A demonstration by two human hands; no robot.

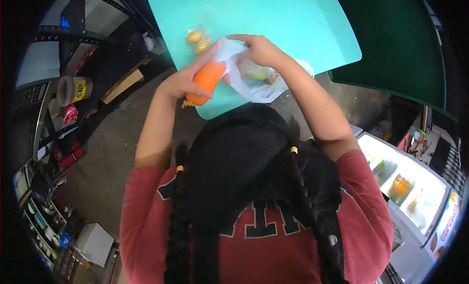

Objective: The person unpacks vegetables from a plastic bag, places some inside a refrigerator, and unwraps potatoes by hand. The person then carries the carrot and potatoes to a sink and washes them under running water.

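Note:
My left hand (185, 81) is closed round a thick orange carrot (209, 80), its stem end pointing down toward the table's near edge. Fingertips of the same hand also touch the side of a white plastic bag (266, 94). Bent over the bag's mouth, my right hand (259, 50) grips its rim. Inside the bag lies a pale green vegetable (255, 71) with something brownish beside it; their kind is unclear. Two small yellowish potatoes (195, 36), seemingly in clear plastic, rest on the turquoise tabletop (283, 15) beyond my left hand.
A dark green panel (395, 49) stands along the table's right side. Lower right is a lit glass-topped freezer (410, 181). On the left, dark shelving holds a plastic tub (73, 90) with a yellow label. A white box (94, 243) sits at lower left.

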